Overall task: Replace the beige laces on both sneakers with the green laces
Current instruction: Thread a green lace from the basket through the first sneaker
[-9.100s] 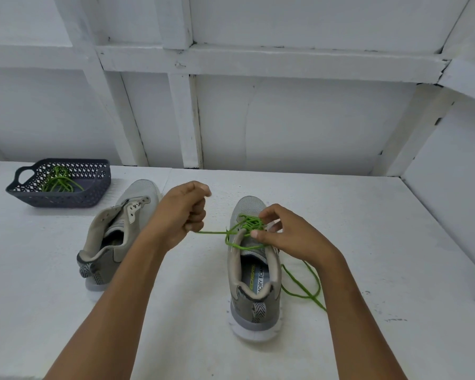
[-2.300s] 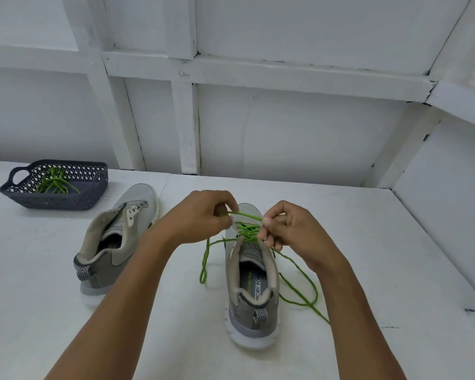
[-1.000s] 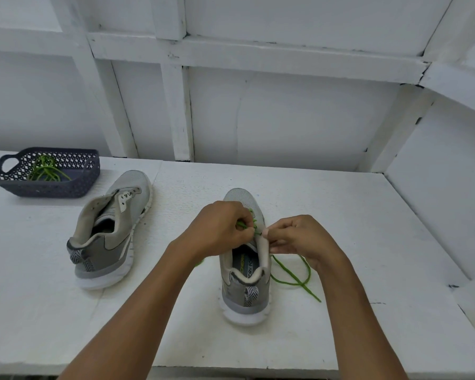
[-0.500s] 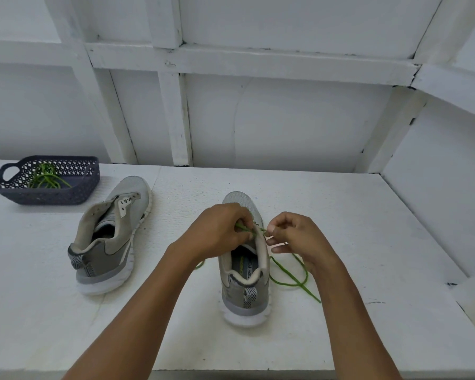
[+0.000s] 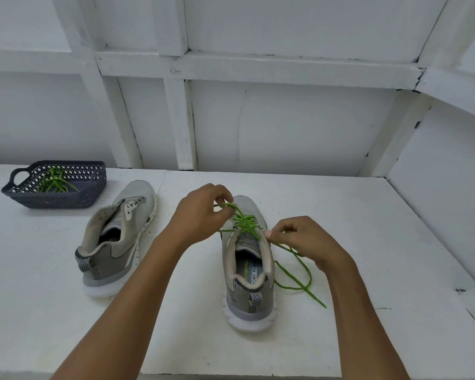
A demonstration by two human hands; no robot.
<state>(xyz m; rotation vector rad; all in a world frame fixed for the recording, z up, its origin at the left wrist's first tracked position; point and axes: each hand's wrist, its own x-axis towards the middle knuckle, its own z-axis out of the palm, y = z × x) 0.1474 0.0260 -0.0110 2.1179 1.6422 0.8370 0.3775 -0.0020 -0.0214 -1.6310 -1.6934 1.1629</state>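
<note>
Head view shows our biggest risk at the right sneaker (image 5: 248,272): our left hand (image 5: 200,215) and right hand (image 5: 305,239) each pinch a strand of its green lace (image 5: 246,223), and uneven pulling could likely leave lopsided ends or drag one from an eyelet. Beside the unlaced left sneaker (image 5: 115,239), the basket (image 5: 52,200) holds the second lace (image 5: 55,183); we see no beige laces.

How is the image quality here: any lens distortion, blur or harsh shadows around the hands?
Head view: wide-angle bending curves the wall beams and table edges; lighting soft and even, faint shadows only; left hand, right hand and green lace fairly sharp.
</note>
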